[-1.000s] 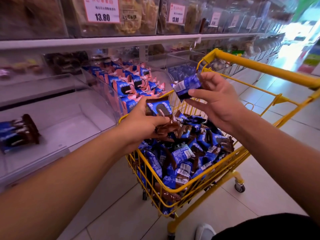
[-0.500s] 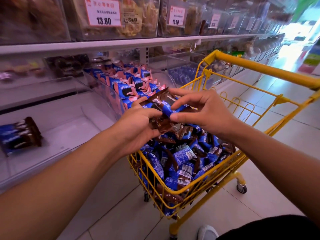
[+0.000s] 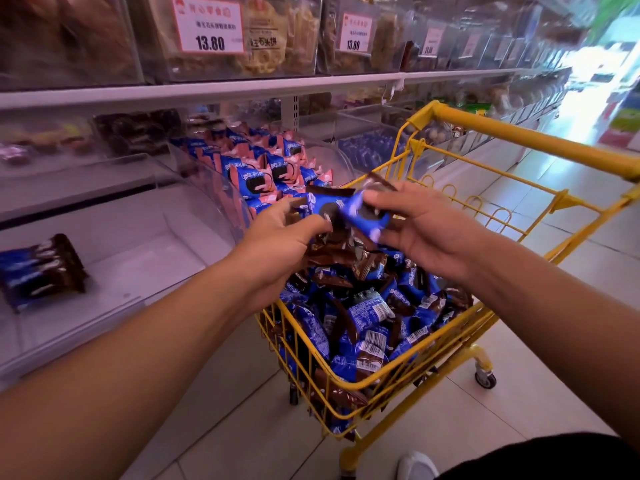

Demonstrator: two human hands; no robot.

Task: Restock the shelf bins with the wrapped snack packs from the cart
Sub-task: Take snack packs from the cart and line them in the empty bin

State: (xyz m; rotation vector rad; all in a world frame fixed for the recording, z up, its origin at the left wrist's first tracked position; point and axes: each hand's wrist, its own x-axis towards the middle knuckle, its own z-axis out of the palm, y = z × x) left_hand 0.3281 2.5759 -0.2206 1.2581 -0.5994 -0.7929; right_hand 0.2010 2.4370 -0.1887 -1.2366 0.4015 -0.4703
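A yellow wire cart (image 3: 530, 136) holds a heap of blue-and-brown wrapped snack packs (image 3: 367, 306). Above the heap, my left hand (image 3: 277, 237) grips a bunch of these packs (image 3: 322, 209). My right hand (image 3: 426, 230) pinches one blue pack (image 3: 367, 216) against that bunch. To the left is a clear shelf bin (image 3: 145, 244), nearly bare, with a few of the same packs (image 3: 41, 268) at its left end. The bin beyond it (image 3: 221, 181) is full of blue-and-pink packs (image 3: 266, 171).
An upper shelf (image 3: 242, 88) carries clear bins of biscuits with price tags (image 3: 207, 24) reading 13.80. More bins run along the aisle to the right. The floor is pale tile (image 3: 242, 427). My white shoe (image 3: 415, 465) shows at the bottom edge.
A second ago my right hand held one pack high, apart from the left. It brought the pack down onto the left hand's bunch. Both hands now hold packs together above the cart.
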